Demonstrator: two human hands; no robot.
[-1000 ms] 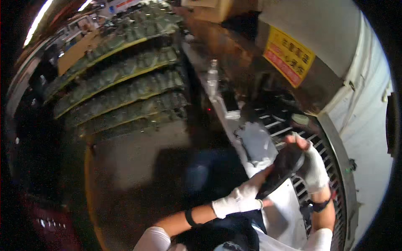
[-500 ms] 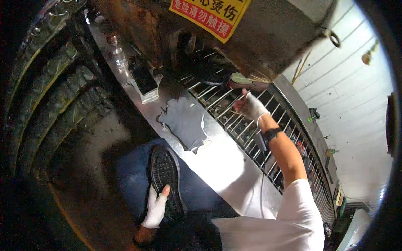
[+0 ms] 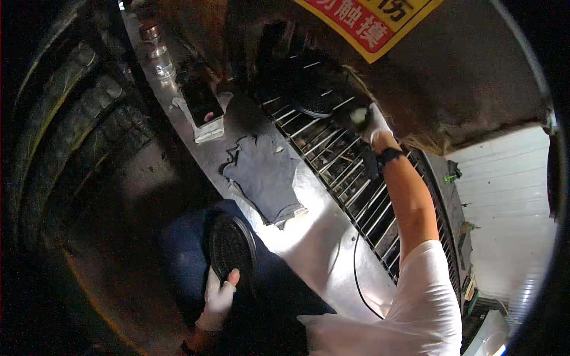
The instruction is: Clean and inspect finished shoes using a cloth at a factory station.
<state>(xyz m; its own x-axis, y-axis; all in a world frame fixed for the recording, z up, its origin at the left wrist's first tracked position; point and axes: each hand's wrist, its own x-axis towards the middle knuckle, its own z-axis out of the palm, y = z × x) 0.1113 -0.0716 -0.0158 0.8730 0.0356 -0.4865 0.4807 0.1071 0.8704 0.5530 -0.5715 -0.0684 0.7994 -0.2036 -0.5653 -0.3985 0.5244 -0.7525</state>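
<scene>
My left hand (image 3: 219,299), in a white fingerless glove, grips a black shoe sole (image 3: 231,249) over my dark blue lap, thumb on its upper face. My right hand (image 3: 379,126), gloved alike with a dark band on the wrist, reaches under the edge of a brown metal hood (image 3: 463,77). It is beside a small pale greenish thing (image 3: 359,115) on a rack of metal rods (image 3: 338,157). Shadow hides its fingers, so I cannot make out whether they grip anything. A second black sole (image 3: 314,107) lies on the rods further in, partly in the dark.
Grey work gloves (image 3: 264,178) lie on the metal ledge (image 3: 323,246) before the rack. Beyond them are a dark phone (image 3: 200,101) on a white box and a clear bottle (image 3: 159,58). Black soles fill curved racks (image 3: 89,113) at left. A thin cable (image 3: 358,267) crosses the ledge.
My right hand has moved further in, under the hood's edge, to the pale thing on the rods. The view has shifted. My left hand still grips the black sole.
</scene>
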